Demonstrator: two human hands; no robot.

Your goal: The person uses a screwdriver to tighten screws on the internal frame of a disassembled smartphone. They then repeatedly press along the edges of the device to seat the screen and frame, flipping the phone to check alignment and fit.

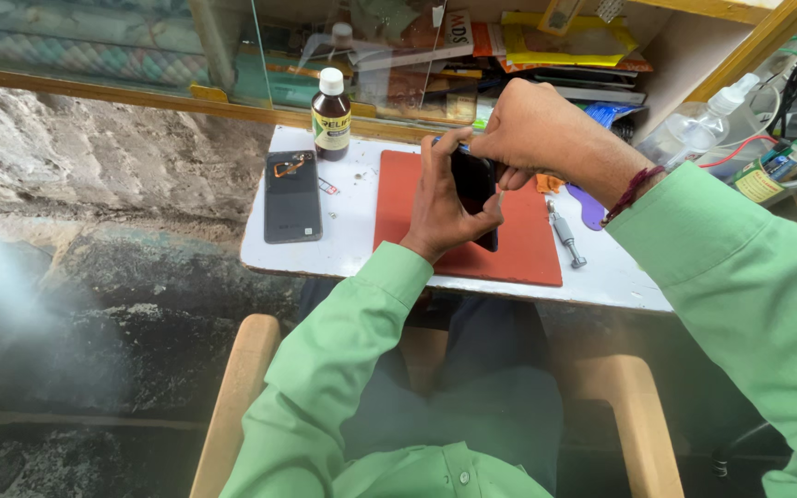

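Observation:
My left hand grips a black phone, holding it upright over a red mat on the small white table. My right hand comes from the right and pinches the phone's top edge together with a thin blue tool. Both arms wear green sleeves; a dark red thread band sits on the right wrist. Most of the phone is hidden behind my fingers.
A second dark phone back lies at the table's left, with a brown bottle behind it. A metal screwdriver and purple pick lie right of the mat. Cluttered shelves and a clear spray bottle stand behind. Wooden chair arms flank me.

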